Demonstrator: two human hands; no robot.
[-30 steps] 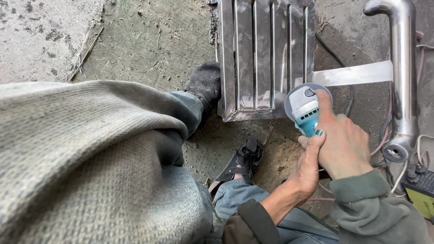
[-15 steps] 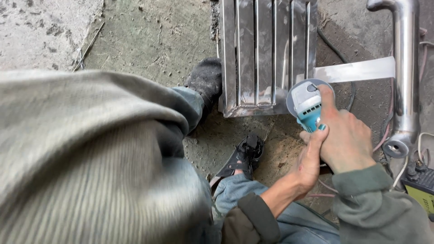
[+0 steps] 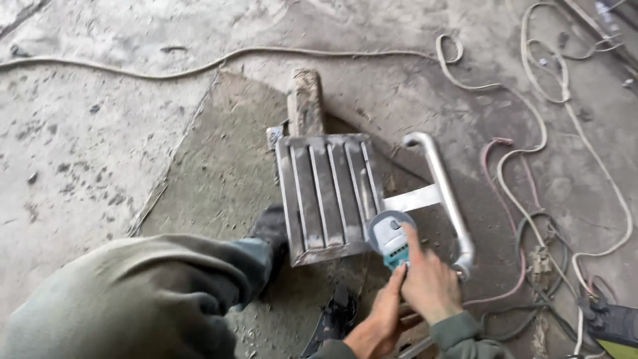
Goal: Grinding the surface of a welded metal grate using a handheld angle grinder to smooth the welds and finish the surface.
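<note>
I see a dusty grey concrete floor under flat, even light. A pale thin cable runs across the far side; tangled white and reddish cords lie on the right.

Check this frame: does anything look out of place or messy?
Loose cables sprawl in tangled loops over the dusty concrete floor, right of the ribbed metal panel where both hands hold an angle grinder. Nothing looks damaged.

There are two hands, the left hand and the right hand. There is one blue grinder, one ribbed metal panel, one bent metal pipe and one wooden block.
</note>
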